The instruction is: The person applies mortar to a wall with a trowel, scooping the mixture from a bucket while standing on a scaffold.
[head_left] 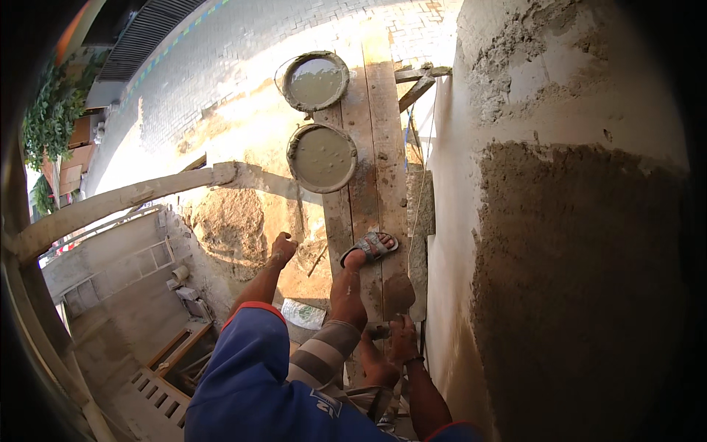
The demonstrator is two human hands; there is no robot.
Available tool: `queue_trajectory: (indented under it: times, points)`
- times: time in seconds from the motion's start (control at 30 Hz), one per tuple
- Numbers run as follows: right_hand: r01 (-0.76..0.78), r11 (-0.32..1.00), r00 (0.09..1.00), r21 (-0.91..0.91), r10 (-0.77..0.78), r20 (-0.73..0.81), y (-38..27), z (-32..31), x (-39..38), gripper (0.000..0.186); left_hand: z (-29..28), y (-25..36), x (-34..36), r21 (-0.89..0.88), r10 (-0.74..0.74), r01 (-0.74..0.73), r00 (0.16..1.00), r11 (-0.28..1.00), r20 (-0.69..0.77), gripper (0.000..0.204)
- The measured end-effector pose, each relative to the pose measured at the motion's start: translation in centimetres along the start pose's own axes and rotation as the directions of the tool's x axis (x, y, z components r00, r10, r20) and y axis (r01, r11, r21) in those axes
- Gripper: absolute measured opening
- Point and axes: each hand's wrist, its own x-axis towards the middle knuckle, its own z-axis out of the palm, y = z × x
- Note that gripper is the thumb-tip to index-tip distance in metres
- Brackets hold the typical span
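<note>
My right hand (402, 340), a dark band at its wrist, is closed around a trowel low beside the wall. The trowel's mortar-coloured blade (399, 295) points away over the plank walkway (362, 169). My left hand (283, 249) is held out in the air left of the planks, empty, its fingers loosely bent and apart. Farther along the planks, two round buckets stand one behind the other. The nearer bucket (322, 158) holds thick grey mortar; the farther bucket (316, 81) holds wetter, shiny grey mix. My sandalled foot (372, 247) rests on the boards.
A wall (574, 265) rises close on the right, with dark wet plaster below a paler rough area. Left of the raised planks lie a sand heap (228, 225) and a white sack (303, 314) lower down. A curved pole (125, 199) crosses the left side.
</note>
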Motion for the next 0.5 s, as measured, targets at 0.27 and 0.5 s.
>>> queue_trajectory:
  times: [0.27,0.5]
  points:
    - [0.263,0.962,0.964,-0.074,-0.265,-0.014,-11.4,6.4,22.6,0.048,-0.8,2.9,16.4,-0.339,-0.006,-0.038,0.992,0.94,-0.128,0.066]
    - [0.415,0.909,0.91,-0.035,-0.415,0.004,-16.6,11.7,34.2,0.044,-1.0,4.6,28.3,-0.405,0.009,-0.062,0.992,0.912,-0.13,0.07]
